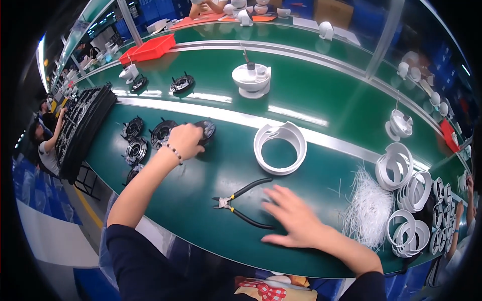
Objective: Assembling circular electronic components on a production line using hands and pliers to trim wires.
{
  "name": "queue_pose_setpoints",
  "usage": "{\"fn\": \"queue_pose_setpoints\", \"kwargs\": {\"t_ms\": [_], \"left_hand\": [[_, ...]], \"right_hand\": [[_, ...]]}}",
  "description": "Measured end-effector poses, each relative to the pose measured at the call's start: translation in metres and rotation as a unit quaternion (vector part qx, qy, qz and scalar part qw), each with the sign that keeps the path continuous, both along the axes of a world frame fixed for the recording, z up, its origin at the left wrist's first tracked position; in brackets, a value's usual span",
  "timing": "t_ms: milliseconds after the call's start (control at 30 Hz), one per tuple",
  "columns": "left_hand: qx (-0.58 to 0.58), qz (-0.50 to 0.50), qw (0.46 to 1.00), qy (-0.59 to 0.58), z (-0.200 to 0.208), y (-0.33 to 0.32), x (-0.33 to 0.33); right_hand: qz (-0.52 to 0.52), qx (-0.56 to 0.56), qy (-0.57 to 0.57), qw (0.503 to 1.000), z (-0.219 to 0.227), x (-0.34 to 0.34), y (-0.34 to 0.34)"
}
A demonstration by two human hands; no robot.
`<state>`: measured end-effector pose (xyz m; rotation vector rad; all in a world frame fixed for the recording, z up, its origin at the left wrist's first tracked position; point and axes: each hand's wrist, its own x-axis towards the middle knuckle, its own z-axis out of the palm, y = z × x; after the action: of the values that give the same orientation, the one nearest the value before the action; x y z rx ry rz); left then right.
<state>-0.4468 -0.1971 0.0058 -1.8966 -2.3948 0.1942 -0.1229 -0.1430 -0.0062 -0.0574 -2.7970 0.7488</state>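
My left hand (186, 141) is closed on the edge of a black round part (208, 131) at the far side of the green table; the fingers hide part of it. Palm down and fingers spread, my right hand (296, 219) holds nothing. Its fingertips are beside the handles of the cutting pliers (224, 202), which lie with black handles apart and jaws pointing left. Beyond the pliers stands a white ring-shaped housing (260, 150) with a cut-out rim. Several more black round parts (135, 151) lie left of my left hand.
At right are a heap of thin white plastic strips (369, 213) and stacked white rings (396, 168). A conveyor (301, 98) behind carries a white assembled unit (251, 80) and black parts. Black trays (83, 130) are stacked at left; red bins (153, 47) stand farther back. Other people work around.
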Motion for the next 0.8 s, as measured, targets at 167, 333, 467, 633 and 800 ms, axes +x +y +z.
{"fn": "queue_pose_setpoints", "kwargs": {"t_ms": [167,333,467,633,800], "left_hand": [[-0.021,0.018,0.999,-0.021,-0.020,-0.010,-0.011],[-0.031,0.003,0.998,-0.056,-0.015,-0.017,-0.011],[0.000,-0.076,0.996,-0.052,-0.010,-0.020,-0.014],[-0.194,0.006,0.981,0.011,-0.002,0.013,-0.045],[0.039,-0.055,0.997,-0.038,0.043,0.054,-0.085]], "right_hand": [[0.019,0.175,-0.096,0.980,-0.008,-0.064,-0.009],[0.035,0.218,-0.157,0.963,-0.023,-0.063,-0.004],[0.029,0.194,-0.187,0.963,-0.018,-0.033,-0.009],[-0.047,0.118,-0.155,0.980,-0.002,0.018,0.016],[-0.181,-0.065,0.014,0.981,0.094,0.043,0.083]]}}
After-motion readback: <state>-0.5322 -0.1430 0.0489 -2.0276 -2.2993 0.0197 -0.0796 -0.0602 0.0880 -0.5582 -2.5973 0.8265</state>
